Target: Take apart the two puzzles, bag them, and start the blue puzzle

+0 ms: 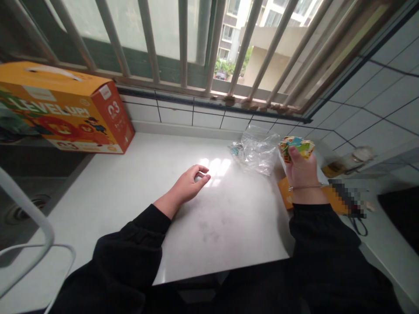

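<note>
Basically, L hand [188,181] is free, fingers loosely curled w/ a gap to the thumb, just over or resting on the white worktop [131,187], approx. mid-width, can't tell if it touches; R hand [300,170] is up at the right, gripping a stack of colourful pieces [305,149], thumb pressed on the front, pcs fanned a bit unevenly above the fist; thin bracelet [304,187] on R wrist; black sleeves [134,244] on both arms.

Just left of the pcs: clear plastic bag [260,152], crumpled, on the worktop nr the back; sth. small & bluish at its left end, too blurred to name; behind/below R wrist, an orange thing [285,193], partly hidden; beyond it, a bottle [334,169] w/ amber contents by the wall.

Far left, an orange box [62,113] w/ handle, "LEVEL UP!" & "03" on it; sink [19,187] below that, white tap [42,222] in front; at the back, white tiles [176,114] under a barred window [166,48], bldgs outside.
</note>
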A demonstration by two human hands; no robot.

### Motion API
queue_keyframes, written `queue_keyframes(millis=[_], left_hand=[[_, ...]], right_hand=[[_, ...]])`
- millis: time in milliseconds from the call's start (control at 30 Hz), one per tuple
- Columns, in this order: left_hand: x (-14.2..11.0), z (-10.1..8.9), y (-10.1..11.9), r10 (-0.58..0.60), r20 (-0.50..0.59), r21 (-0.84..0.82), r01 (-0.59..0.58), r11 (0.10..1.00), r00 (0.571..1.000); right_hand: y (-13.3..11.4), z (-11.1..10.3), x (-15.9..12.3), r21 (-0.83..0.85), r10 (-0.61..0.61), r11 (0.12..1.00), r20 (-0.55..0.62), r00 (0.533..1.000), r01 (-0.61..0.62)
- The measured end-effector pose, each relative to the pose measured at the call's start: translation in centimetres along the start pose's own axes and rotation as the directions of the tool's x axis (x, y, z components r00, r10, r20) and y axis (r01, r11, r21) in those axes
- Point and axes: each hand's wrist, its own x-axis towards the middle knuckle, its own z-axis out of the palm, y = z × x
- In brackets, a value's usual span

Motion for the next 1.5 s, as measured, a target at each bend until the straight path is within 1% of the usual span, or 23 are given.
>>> queue_keyframes(millis=[67,167,200,267,333,367,433,533,600,633,700,767,833,933,967,1033,1133,1167,1200,1233,1300,1400,1500], left_hand=[[0.1,0.0,-0.1,0.005,-0.011,-0.01,-0.005,1.0,1.0],[0.2,0.1,-0.4,0.016,-0.056,-0.036,-0.018,0.999,0.998],[0.3,0.1,-0.6,0.018,-0.089,-0.04,-0.022,0.999,0.996],[0.4,0.0,-1.0,0.025,-0.189,-0.025,-0.03,0.999,0.982],[0.5,-0.1,-1.5,0.048,-0.3,0.02,-0.044,0.999,0.953],[0.6,-0.2,-1.7,0.071,-0.342,0.054,-0.056,0.997,0.937],[0.6,-0.3,-2.1,0.127,-0.374,0.122,-0.088,0.989,0.919],[0.7,-0.1,-2.6,0.179,-0.353,0.172,-0.125,0.977,0.918],[0.7,0.0,-2.6,0.178,-0.345,0.173,-0.124,0.977,0.922],[0.7,0.0,-2.6,0.176,-0.344,0.175,-0.121,0.977,0.922],[0.6,0.0,-2.4,0.188,-0.337,0.194,-0.127,0.973,0.923],[0.4,-0.2,-2.0,0.234,-0.317,0.241,-0.161,0.957,0.919],[0.2,-0.2,-1.5,0.305,-0.276,0.307,-0.217,0.927,0.911],[0.0,-0.1,-1.1,0.402,-0.187,0.404,-0.303,0.863,0.896],[0.0,-0.1,-1.0,0.414,-0.16,0.441,-0.311,0.842,0.896],[0.2,0.0,-1.0,0.394,-0.136,0.523,-0.272,0.808,0.909],[0.5,-0.1,-0.9,0.314,-0.191,0.603,-0.142,0.785,0.93],[0.5,-0.2,-0.9,0.303,-0.212,0.605,-0.119,0.787,0.929],[0.5,-0.3,-0.8,0.306,-0.224,0.6,-0.117,0.792,0.925],[0.5,-0.4,-0.7,0.321,-0.226,0.59,-0.133,0.797,0.92],[0.3,-0.4,-0.3,0.377,-0.211,0.565,-0.202,0.8,0.902],[-0.2,-0.4,0.4,0.445,-0.193,0.509,-0.299,0.807,0.875],[-0.9,-0.2,1.2,0.449,-0.203,0.452,-0.323,0.831,0.87]], right_hand=[[0.4,-0.4,0.7,-0.006,0.082,0.997,-0.03,0.996,-0.082],[0.9,0.0,-1.2,-0.031,0.253,0.967,0.069,0.965,-0.251],[0.9,0.4,-2.5,-0.031,0.301,0.954,0.139,0.943,-0.3],[0.7,1.4,-5.2,-0.007,0.388,0.912,0.342,0.856,-0.411],[0.3,2.4,-7.2,0.016,0.397,0.89,0.463,0.793,-0.455],[0.1,2.8,-7.7,0.045,0.37,0.896,0.476,0.798,-0.442],[0.2,3.6,-7.6,0.113,0.283,0.926,0.422,0.861,-0.36],[1.3,4.4,-5.8,0.179,0.167,0.962,0.219,0.961,-0.208],[2.6,5.0,-4.6,0.204,0.153,0.963,0.115,0.981,-0.174],[3.3,5.5,-4.3,0.221,0.166,0.958,0.1,0.981,-0.185],[4.6,6.5,-4.6,0.254,0.231,0.928,0.177,0.957,-0.271],[5.4,7.5,-5.8,0.272,0.303,0.873,0.345,0.888,-0.404],[5.7,8.0,-7.2,0.265,0.33,0.819,0.507,0.796,-0.509],[5.4,7.8,-8.6,0.21,0.328,0.776,0.673,0.663,-0.596],[5.3,7.6,-8.9,0.176,0.329,0.762,0.724,0.606,-0.624],[4.9,7.4,-9.1,0.072,0.338,0.727,0.828,0.448,-0.683],[4.5,7.7,-9.5,-0.13,0.353,0.668,0.922,0.158,-0.733],[4.4,8.0,-9.7,-0.185,0.359,0.657,0.929,0.087,-0.731],[4.4,8.3,-9.9,-0.227,0.368,0.656,0.929,0.042,-0.72],[4.4,8.6,-10.0,-0.251,0.378,0.667,0.925,0.028,-0.701],[4.6,9.0,-10.2,-0.261,0.399,0.714,0.914,0.071,-0.649],[5.4,9.1,-10.2,-0.217,0.409,0.779,0.887,0.215,-0.588],[6.4,9.0,-10.0,-0.148,0.429,0.791,0.827,0.365,-0.594]])
